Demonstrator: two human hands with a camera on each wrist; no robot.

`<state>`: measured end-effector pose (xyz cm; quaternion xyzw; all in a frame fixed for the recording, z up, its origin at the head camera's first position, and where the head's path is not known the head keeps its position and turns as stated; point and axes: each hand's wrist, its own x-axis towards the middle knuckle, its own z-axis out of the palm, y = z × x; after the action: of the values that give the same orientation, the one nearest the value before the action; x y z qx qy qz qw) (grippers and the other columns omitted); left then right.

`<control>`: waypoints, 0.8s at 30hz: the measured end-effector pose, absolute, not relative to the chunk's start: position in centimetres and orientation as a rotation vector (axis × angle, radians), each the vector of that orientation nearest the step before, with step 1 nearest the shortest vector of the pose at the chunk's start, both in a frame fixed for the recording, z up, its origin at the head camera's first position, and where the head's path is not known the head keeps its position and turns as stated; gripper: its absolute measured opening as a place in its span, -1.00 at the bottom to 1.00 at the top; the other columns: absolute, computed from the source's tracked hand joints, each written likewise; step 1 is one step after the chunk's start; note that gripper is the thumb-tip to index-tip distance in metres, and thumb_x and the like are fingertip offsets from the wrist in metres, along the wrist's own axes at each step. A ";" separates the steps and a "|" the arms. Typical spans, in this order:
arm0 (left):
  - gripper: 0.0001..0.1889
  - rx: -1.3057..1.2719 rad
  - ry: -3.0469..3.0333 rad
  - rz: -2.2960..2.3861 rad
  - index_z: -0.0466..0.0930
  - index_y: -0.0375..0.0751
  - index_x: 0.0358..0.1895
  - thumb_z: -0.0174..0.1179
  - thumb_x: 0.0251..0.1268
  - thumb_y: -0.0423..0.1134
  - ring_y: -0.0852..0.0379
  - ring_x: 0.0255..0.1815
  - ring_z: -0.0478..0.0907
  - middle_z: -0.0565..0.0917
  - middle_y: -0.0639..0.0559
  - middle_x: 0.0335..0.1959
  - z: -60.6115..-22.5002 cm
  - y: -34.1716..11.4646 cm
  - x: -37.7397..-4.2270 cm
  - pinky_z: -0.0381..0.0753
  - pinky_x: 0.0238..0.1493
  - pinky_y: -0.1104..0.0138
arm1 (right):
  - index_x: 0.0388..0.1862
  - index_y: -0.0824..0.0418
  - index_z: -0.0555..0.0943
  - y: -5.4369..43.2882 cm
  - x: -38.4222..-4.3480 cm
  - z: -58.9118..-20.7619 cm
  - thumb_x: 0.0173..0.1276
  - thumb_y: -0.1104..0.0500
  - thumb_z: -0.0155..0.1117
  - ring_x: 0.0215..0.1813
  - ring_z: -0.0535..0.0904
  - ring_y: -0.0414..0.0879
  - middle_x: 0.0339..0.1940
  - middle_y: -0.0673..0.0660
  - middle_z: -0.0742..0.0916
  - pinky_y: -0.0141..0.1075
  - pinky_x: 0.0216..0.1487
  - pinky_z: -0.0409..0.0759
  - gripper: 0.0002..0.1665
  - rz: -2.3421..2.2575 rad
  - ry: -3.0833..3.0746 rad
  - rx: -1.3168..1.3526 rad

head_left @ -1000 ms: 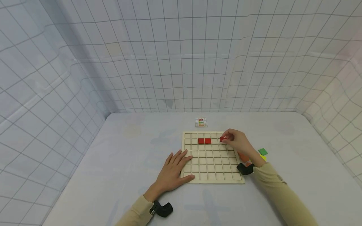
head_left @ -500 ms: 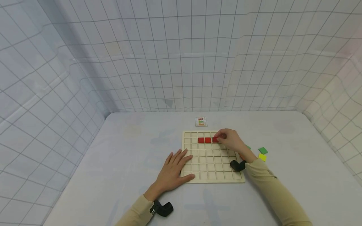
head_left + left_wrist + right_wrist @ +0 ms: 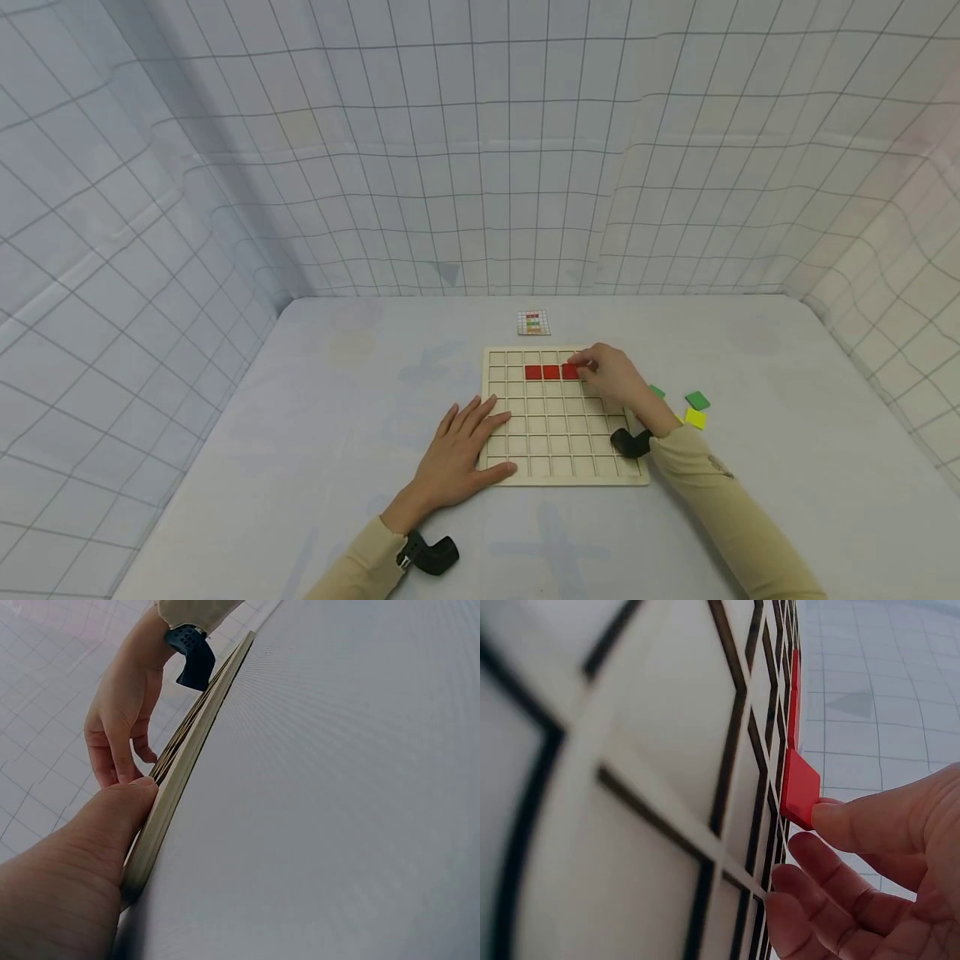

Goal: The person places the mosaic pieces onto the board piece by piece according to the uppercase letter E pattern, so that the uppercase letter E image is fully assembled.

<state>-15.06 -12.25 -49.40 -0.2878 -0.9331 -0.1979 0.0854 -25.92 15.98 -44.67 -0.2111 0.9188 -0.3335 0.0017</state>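
Note:
My right hand (image 3: 613, 377) is over the upper part of a pale wooden grid board (image 3: 559, 427). Between thumb and index finger it pinches a red square tile (image 3: 801, 791), which stands slightly tilted at a cell of the board in the right wrist view. Directly left of it, two more red tiles (image 3: 542, 372) lie side by side in the same row. My left hand (image 3: 452, 465) rests with spread, straight fingers on the board's left edge; in the left wrist view its thumb (image 3: 124, 806) lies along the rim.
Beyond the board lies a small card (image 3: 533, 323) printed with a coloured grid pattern. To the right are a green tile (image 3: 697, 400) and a yellow tile (image 3: 696, 417), with others partly hidden by the right forearm. A white gridded curtain (image 3: 480, 167) surrounds the table.
My right hand has carried the red tile leftward to the cell beside the two red tiles, then lowered it slightly there. The left hand has stayed in place.

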 end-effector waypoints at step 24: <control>-0.25 -0.854 -2.800 -0.590 0.23 0.05 0.43 0.00 0.25 0.34 -0.01 0.49 -0.09 0.10 -0.01 0.48 -49.2 -12.2 -15.0 -0.20 0.41 0.02 | -0.01 0.42 0.63 17.6 -24.6 -45.0 0.28 0.34 0.24 -0.17 0.57 0.06 -0.18 0.21 0.65 -0.13 -0.18 0.59 -0.70 -1.014 2.835 -0.841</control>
<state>-15.04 -12.20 -49.23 -0.2850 -0.9349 -0.1968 0.0778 -24.62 17.58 -45.03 -0.2689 0.9069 -0.3243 0.0078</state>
